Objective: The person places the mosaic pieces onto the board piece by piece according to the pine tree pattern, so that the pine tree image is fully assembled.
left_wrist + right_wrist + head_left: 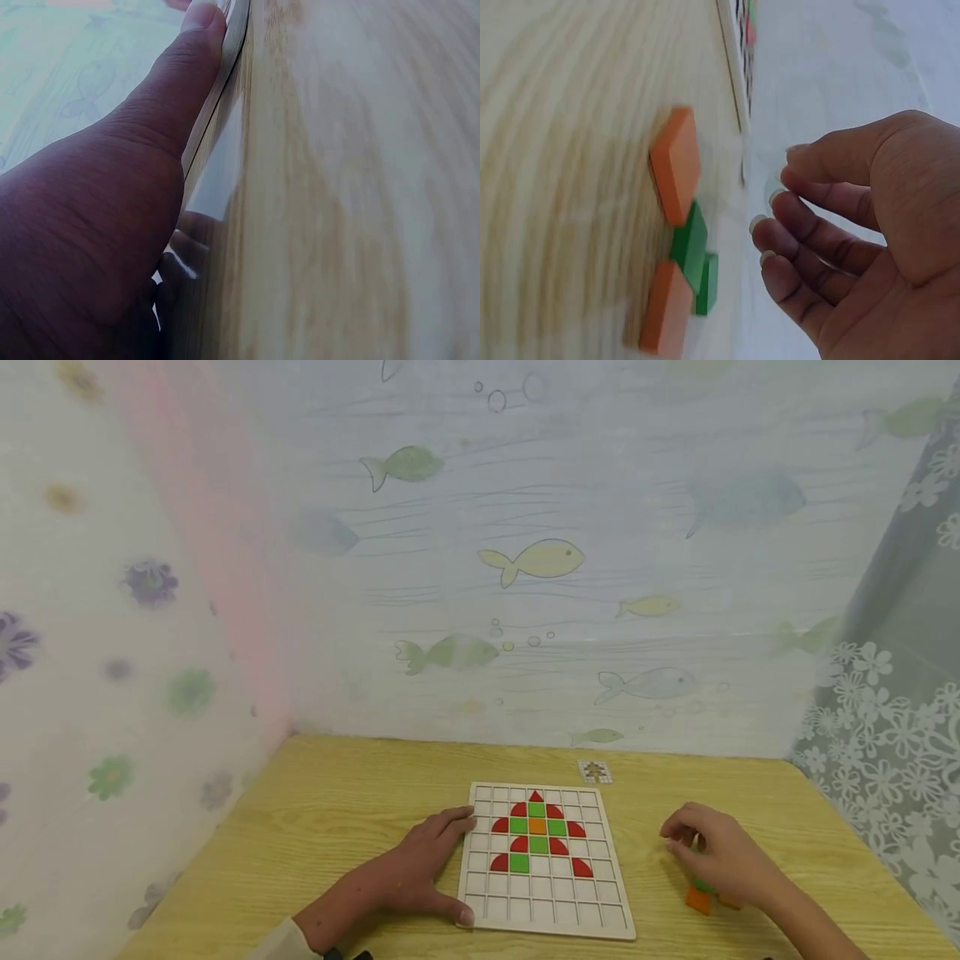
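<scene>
A pale wooden grid board point(551, 912) lies on the table, bearing red quarter-round pieces, a red triangle point(536, 797), green squares point(519, 863) and an orange square point(537, 827) in a tree-like pattern. My left hand point(420, 868) rests along the board's left side, fingers spread, with the thumb point(176, 82) touching its edge. To the right of the board, my right hand point(716, 856) hovers with loosely bent fingers; no piece shows between them. Under it lie loose orange pieces point(676, 165) and green pieces point(691, 246), partly hidden by the hand in the head view.
A small printed card point(595, 772) with a tree pattern lies behind the board. The wooden table point(360, 777) meets a fish-patterned wall covering point(540, 693) at the back. At the right hangs a grey panel with white flowers point(885, 727).
</scene>
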Demonstrator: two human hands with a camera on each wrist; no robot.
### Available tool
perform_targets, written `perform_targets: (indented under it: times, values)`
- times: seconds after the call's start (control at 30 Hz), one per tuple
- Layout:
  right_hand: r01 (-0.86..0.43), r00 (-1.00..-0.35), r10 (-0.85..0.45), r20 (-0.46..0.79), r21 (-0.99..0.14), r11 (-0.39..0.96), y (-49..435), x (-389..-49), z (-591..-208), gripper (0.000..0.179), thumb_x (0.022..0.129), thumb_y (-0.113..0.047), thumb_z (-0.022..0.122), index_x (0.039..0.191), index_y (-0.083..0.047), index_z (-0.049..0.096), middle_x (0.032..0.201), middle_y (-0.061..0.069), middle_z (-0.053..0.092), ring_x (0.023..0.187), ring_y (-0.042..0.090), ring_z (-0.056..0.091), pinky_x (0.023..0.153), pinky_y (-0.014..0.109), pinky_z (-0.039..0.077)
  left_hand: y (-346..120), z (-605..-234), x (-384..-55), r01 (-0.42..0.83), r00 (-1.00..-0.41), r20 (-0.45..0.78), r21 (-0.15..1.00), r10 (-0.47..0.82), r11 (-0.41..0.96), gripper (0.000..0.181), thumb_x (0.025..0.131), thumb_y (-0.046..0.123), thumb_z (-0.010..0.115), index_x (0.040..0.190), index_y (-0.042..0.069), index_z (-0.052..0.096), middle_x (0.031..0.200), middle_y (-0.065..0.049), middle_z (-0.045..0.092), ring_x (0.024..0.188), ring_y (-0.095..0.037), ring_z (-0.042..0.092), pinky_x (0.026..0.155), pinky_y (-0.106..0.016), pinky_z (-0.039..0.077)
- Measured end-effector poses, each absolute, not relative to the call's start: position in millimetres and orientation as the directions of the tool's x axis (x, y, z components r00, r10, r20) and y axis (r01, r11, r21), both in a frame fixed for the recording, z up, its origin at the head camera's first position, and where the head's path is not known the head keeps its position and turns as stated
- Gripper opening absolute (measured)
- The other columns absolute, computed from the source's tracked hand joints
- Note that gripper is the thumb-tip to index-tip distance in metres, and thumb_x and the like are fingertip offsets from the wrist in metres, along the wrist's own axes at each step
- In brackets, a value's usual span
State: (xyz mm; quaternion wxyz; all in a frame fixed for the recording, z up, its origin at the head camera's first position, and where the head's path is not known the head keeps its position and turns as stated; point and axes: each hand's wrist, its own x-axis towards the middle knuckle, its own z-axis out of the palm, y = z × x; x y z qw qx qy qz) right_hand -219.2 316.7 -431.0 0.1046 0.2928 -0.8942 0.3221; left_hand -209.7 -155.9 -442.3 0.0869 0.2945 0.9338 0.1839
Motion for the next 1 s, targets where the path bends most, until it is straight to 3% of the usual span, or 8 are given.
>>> perform_targets:
  times: [0.43, 0.73, 1.0]
  values:
    - [-0.41, -0.908, -0.38, 0.178, -0.569, 0.713, 348, -229, -433, 0.008, 0.1, -0.012, 0.074, 0.108, -0.01, 0.074, 0.097, -0.005, 0.067, 0.08, 0.001, 0.058, 0.066, 0.027, 0.052, -156, -439, -209, 0.514, -0.812, -0.055, 0.405, 0.581, 0.756, 0.129, 0.072, 0.09, 0.072, 0.17, 0.02, 0.024, 0.176, 0.001, 0.018, 0.159, -0.03, 0.025, 0.122, -0.061, 0.032]
    - [-0.364, -0.888, -0.459, 0.011, -0.627, 0.689, 371, -236, -432, 0.027, 0.098, -0.019, 0.077, 0.117, -0.001, 0.069, 0.104, 0.004, 0.068, 0.082, 0.002, 0.059, 0.069, 0.028, 0.054, -154, -436, -208, 0.528, -0.817, -0.033, 0.358, 0.576, 0.77, 0.13, 0.07, 0.093, 0.07, 0.169, 0.019, 0.029, 0.175, 0.001, 0.023, 0.157, -0.029, 0.032, 0.121, -0.057, 0.037]
    - [-0.39, -0.859, -0.512, 0.003, -0.65, 0.652, 373, -237, -435, 0.022, 0.097, -0.02, 0.078, 0.111, -0.005, 0.068, 0.096, 0.003, 0.063, 0.077, 0.005, 0.053, 0.067, 0.028, 0.049, -153, -435, -207, 0.527, -0.828, -0.024, 0.311, 0.56, 0.791, 0.134, 0.066, 0.097, 0.068, 0.168, 0.019, 0.032, 0.175, 0.003, 0.025, 0.156, -0.025, 0.035, 0.119, -0.05, 0.041]
